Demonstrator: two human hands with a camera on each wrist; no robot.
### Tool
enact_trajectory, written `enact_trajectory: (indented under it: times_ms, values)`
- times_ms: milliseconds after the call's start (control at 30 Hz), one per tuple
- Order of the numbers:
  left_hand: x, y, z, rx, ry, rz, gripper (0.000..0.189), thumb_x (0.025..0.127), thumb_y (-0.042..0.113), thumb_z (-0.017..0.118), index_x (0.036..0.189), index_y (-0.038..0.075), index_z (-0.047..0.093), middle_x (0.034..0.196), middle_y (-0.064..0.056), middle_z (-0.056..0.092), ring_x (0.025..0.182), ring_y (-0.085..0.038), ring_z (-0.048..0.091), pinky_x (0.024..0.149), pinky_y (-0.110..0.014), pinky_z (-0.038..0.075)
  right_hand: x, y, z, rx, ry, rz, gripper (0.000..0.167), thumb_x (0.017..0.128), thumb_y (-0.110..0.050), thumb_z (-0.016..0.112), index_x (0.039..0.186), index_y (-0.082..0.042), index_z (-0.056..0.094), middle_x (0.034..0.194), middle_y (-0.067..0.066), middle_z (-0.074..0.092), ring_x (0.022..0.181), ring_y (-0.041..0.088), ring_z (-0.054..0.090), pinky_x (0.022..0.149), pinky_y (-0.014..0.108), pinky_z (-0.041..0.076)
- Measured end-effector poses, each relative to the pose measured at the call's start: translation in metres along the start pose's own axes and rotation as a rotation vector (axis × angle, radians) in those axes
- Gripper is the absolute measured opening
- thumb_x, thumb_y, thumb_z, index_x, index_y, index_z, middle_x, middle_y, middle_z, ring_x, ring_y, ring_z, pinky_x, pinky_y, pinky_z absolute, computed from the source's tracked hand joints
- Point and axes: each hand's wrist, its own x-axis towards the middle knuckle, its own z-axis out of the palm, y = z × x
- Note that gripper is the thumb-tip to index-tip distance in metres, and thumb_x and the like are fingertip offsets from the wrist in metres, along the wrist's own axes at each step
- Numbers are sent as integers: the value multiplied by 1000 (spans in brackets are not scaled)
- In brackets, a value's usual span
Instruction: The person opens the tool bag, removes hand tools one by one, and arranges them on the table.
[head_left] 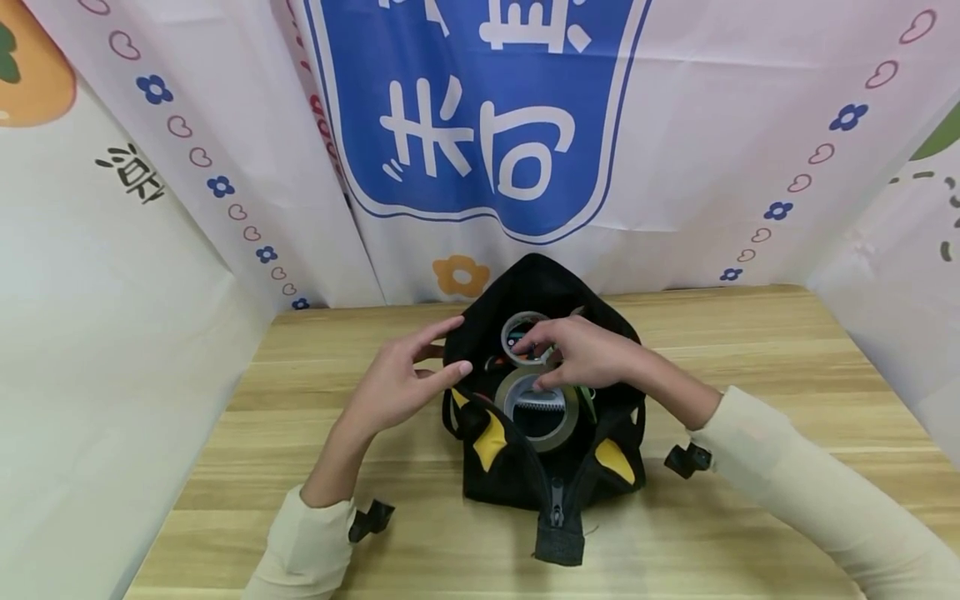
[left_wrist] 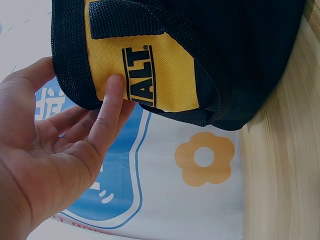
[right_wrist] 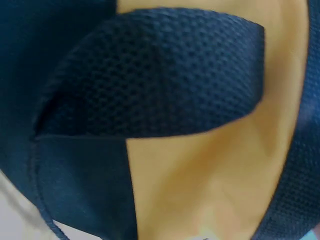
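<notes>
A black tool bag (head_left: 501, 492) with yellow panels stands unzipped on the table, its mouth gaping. My left hand (head_left: 393, 383) holds its left rim, thumb on the inside and fingers against the outer yellow panel (left_wrist: 172, 75). Inside the bag, my right hand (head_left: 581, 350) grips a small tape roll (head_left: 507, 327), fingertips in its hole and thumb below. Just under it lies a larger tape roll (head_left: 504, 400) around a grey serrated piece (head_left: 542, 402). In the right wrist view, a black webbing strap (right_wrist: 175, 75) crosses the yellow side, and the hand is hidden.
A zipper tab (head_left: 559, 542) hangs off the bag's front onto the wooden table (head_left: 315, 467). Something green (head_left: 587, 404) shows beside the larger roll. Behind stands a printed cloth wall (head_left: 675, 167), close to the bag's back.
</notes>
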Motion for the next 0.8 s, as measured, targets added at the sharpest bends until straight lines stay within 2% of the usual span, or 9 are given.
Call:
enact_trajectory:
  times_ms: [167,333,567,800]
  values:
    - [0,-1,0,10,-1,-2,62,103,29,75,160,19,53,163,-14,53,134,-40,67,100,-47,64,3,4,8,-73,8,-36,48,91,-9,86,137,-7,73,137,13,71,118,28,72,94,38,65]
    - [0,-1,0,23,4,1,62,103,29,75,160,20,53,163,-14,53,133,-41,67,100,-48,64,7,8,16,-188,24,-24,44,90,-6,85,132,-9,76,131,7,75,115,24,71,99,44,61]
    - [-1,-1,0,23,4,2,62,103,29,75,160,19,53,163,-14,53,134,-41,67,100,-48,63,10,10,21,-203,42,-16,43,91,6,76,131,-9,76,133,7,76,124,28,70,109,51,56]
    - [-1,0,-1,3,1,1,62,103,27,75,160,18,53,162,-14,54,133,-41,67,100,-46,64,7,10,22,-178,98,-33,41,89,7,75,127,-8,79,128,6,78,113,25,73,100,46,62]
